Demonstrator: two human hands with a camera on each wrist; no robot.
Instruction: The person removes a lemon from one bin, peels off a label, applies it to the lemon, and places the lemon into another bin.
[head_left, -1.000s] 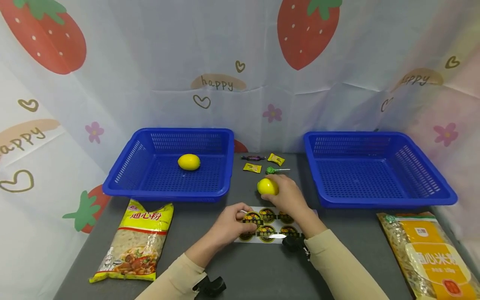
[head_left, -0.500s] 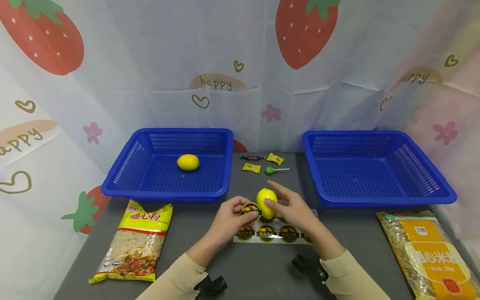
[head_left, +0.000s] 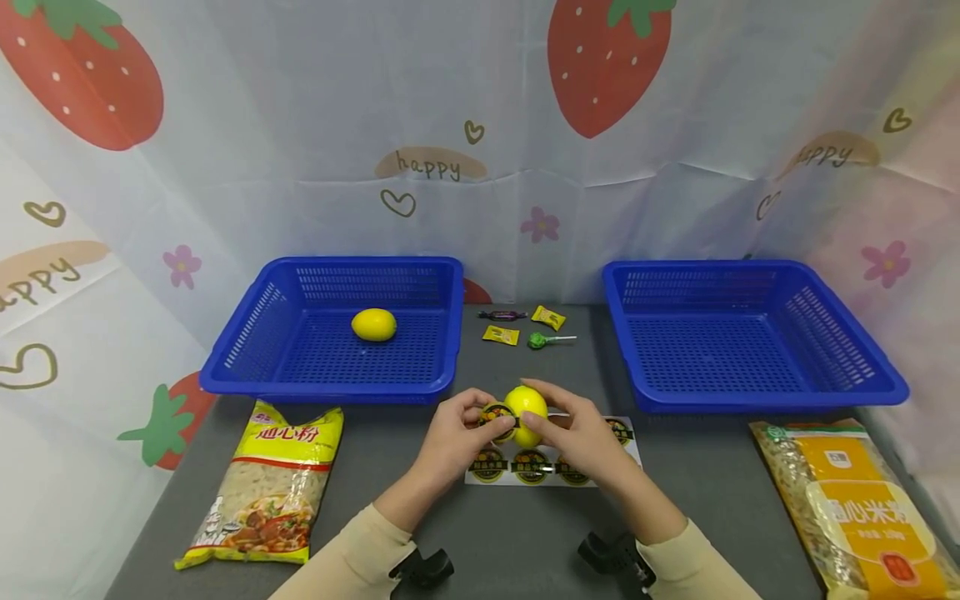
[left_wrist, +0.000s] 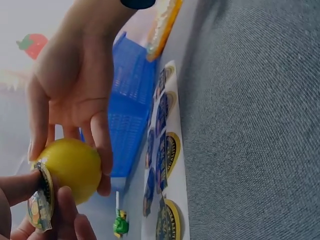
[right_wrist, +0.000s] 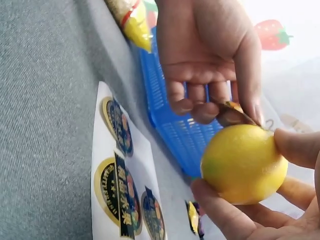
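We've L hand (head_left: pixel 448 437) pinching a round sticker (head_left: pixel 497 415) btwn thumb & fingers, right by the lemon (head_left: pixel 527 404); contact's hard to call. R hand (head_left: pixel 588 437) grips that lemon from its 3 o'clock, above the desk (head_left: pixel 525 533). Toward 6 o'clock we spot the sticker sheet (head_left: pixel 553 467), partly hidden. Wrapped sweets (head_left: pixel 501 335) sit approx 12; 2nd lemon (head_left: pixel 374 325) lies in a blue basket (head_left: pixel 330 392) at 10, other basket (head_left: pixel 765 400) at approx 2.

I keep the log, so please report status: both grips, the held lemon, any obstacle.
Left grip: pinching sticker. Right grip: holding lemon above sticker sheet. Sticker beside lemon, contact unclear. Nothing seen between.
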